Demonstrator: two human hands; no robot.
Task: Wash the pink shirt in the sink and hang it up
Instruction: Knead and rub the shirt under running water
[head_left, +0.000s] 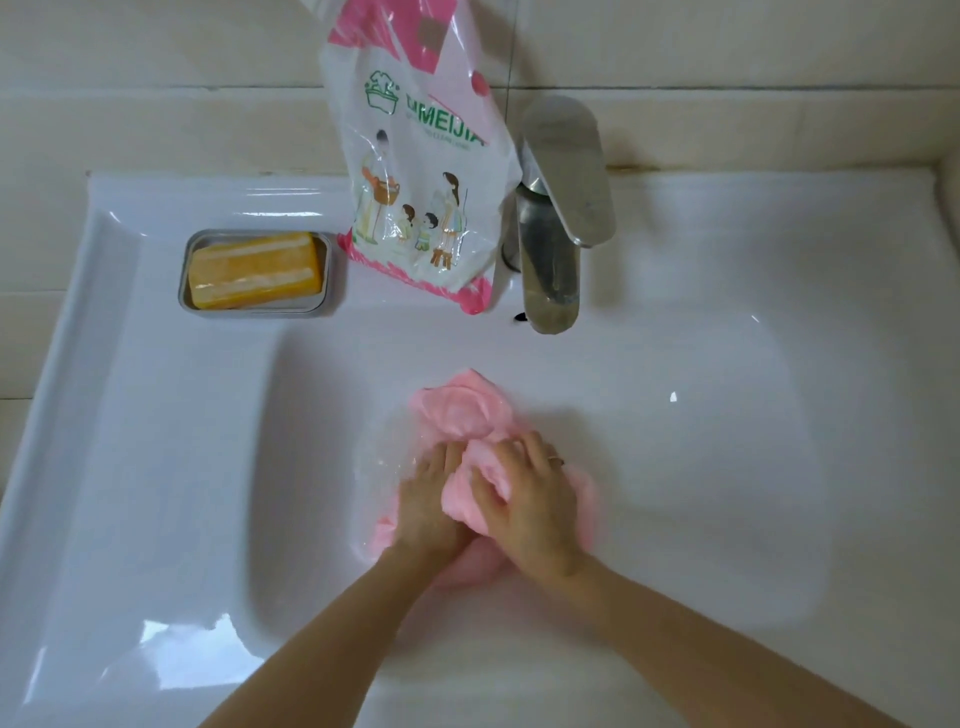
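Scrubbing a wet, bunched-up pink shirt (457, 413) low in the glossy white ceramic sink (130, 395), at 6 o'clock from the brushed-steel tap (550, 260). Clutching a fold under the curled fingers of the right hand (524, 504); pressing down with the straight fingers of the left hand (431, 499), touching it at 9 o'clock. Lying long-axis from 6 to 12 o'clock, loose rosette just past the fingertips at 12, nearer the right hand. Likely calling for a reach toward 12 to gather it.
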